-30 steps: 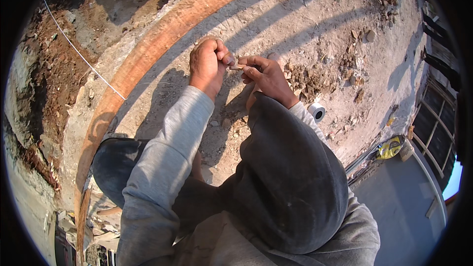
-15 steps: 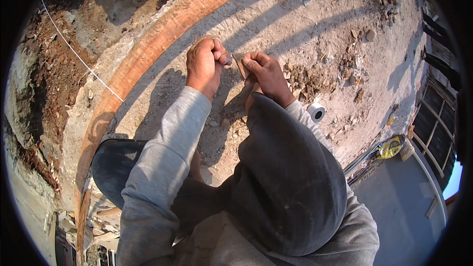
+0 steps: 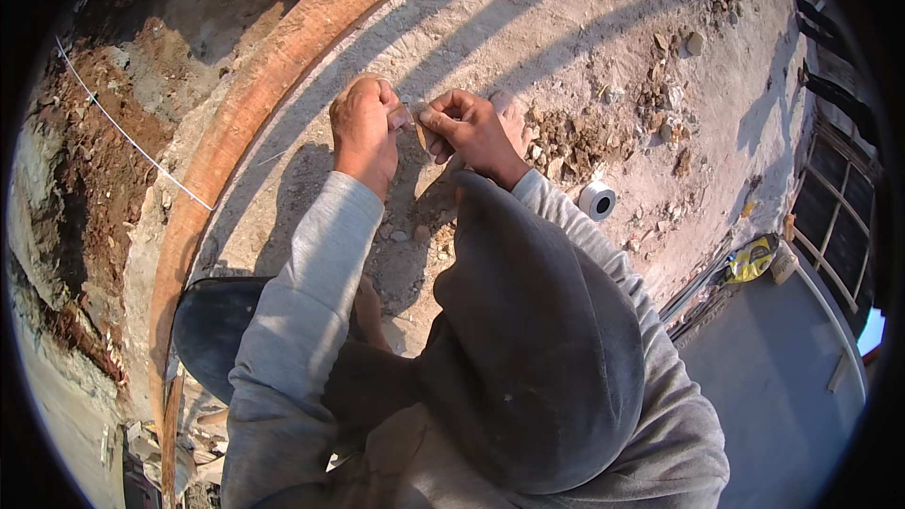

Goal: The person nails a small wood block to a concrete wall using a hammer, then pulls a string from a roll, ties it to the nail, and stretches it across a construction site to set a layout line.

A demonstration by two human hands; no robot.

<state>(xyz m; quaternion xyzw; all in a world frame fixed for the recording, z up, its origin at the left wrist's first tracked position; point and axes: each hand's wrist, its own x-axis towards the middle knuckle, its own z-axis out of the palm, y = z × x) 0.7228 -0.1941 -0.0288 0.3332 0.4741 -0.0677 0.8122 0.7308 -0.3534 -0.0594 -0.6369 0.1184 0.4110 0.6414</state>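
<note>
My left hand is curled closed, thumb and fingertips pinched together. Whatever lies in that pinch is too small to make out. Close beside it, fingertips almost meeting, my right hand grips a small flat piece of wood between thumb and fingers. Both hands are above the dusty ground, in front of my knees. A bare foot shows just behind my right hand. Across the long curved-looking timber board at the left runs a white string; a faint thin line lies on the ground between board and left hand.
A white roll with a dark core sits right of my right forearm. Broken rubble lies beyond it. Farther right are a yellow bag, thin rods and a grey panel. Reddish dug earth drops away beyond the board.
My hands have come closer together, and the right wrist has turned so its fingers point more to the left. The whole view has shifted slightly. The wood piece stays in the right hand.
</note>
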